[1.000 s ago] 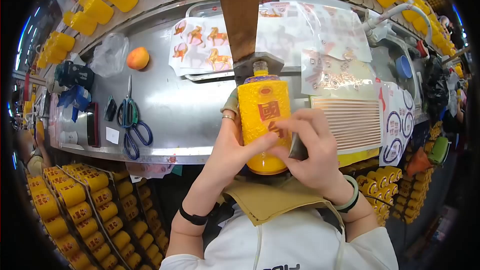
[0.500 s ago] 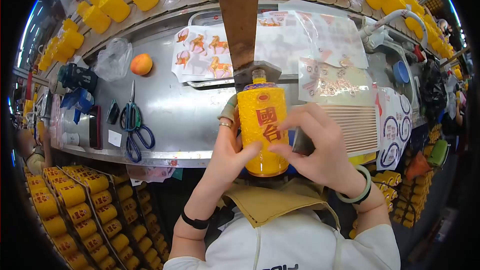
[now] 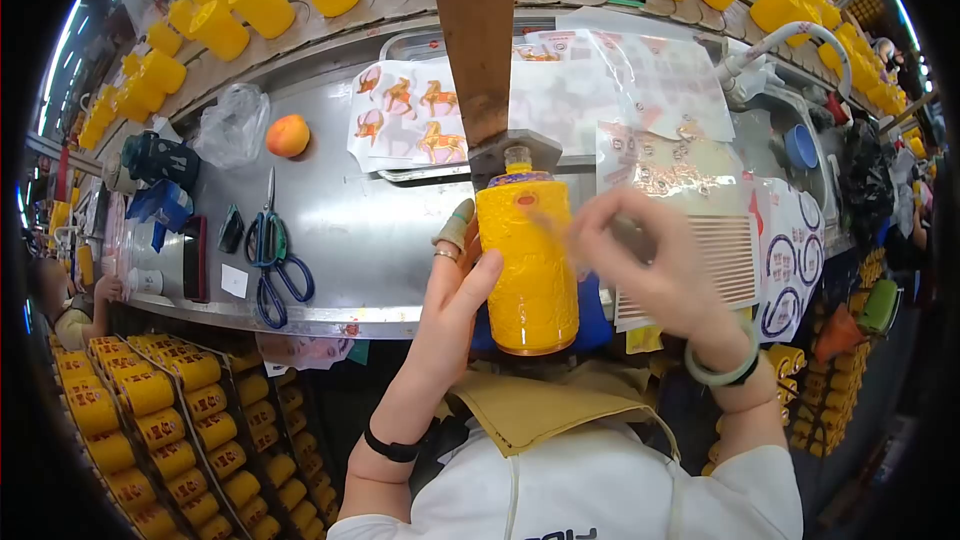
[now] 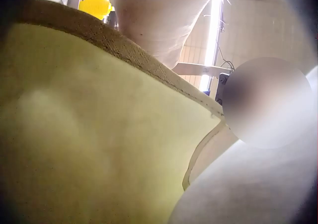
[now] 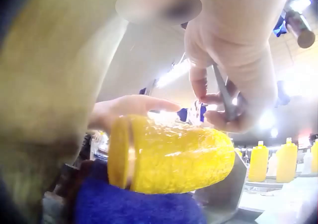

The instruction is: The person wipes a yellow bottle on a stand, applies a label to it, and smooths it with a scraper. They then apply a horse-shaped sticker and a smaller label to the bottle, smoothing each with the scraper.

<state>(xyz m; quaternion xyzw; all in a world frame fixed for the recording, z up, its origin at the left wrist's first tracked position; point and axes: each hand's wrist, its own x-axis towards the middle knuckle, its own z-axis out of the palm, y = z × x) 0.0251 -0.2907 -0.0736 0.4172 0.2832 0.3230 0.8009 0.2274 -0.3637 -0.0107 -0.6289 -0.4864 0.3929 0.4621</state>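
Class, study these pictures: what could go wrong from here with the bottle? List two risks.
1. Only the left hand grips the bottle on its blue pad; it might slip or roll off.
2. The right hand pinches a thin tool close to the bottle; it could scratch the surface or nick the left thumb.

The yellow embossed bottle (image 3: 527, 265), with a purple collar and small clear cap, rests on a blue pad (image 3: 592, 325), neck at a grey bracket (image 3: 515, 152). A thin dark tool (image 5: 224, 96) is near its side.
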